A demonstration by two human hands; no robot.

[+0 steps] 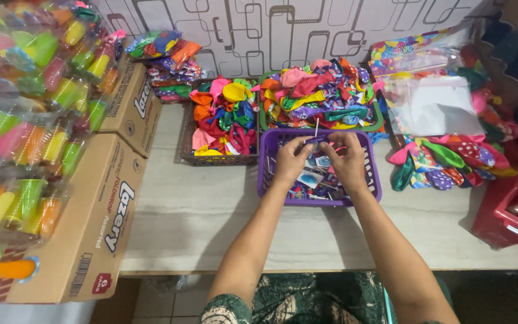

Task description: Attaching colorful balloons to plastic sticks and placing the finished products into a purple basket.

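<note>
My left hand and my right hand meet over a purple plastic basket on the table. Together they pinch a small purple balloon with a thin white stick rising from it. Inside the purple basket lie small balloons, white sticks and little packets. Behind it stand a brown basket and a green basket, both heaped with loose balloons of many colours.
Cardboard boxes with bagged colourful toys fill the left side. Clear bags and loose balloons lie at the right. A red tape dispenser stands at the right table edge. Packets of balloons lean on the patterned wall.
</note>
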